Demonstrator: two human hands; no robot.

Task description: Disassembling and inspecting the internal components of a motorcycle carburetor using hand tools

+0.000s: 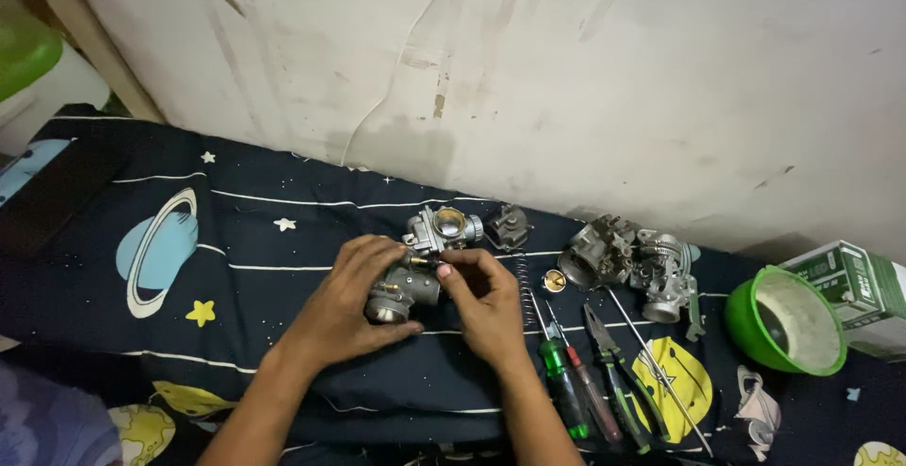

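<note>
Here we are over the bed [113, 192], dark blue sheet with planets and stars, and both hands are on a grey metal carburetor [408, 289] sitting near the middle of it, a little toward the wall edge. The left hand [354, 301] wraps the body from the side, fingers curled under and thumb along the bottom, a firm closed grip that looks meant to steady the piece. The right hand [483, 301] pinches thumb and fingertip on a small brass fitting [421, 262] at the top, a tight, fine grip suited to a tiny part. Just behind, a second carburetor [445, 226] rests beside a small dark part [508, 226]. Toward the right edge lie more carburetor bodies [628, 263], with a spring [522, 282], screwdrivers [564, 372], pliers [613, 367] and a thin rod [661, 372] laid side by side within reach. A green bowl [788, 320] and a box [854, 287] sit further right. Scuffed, cracked white wall [566, 79] behind.
</note>
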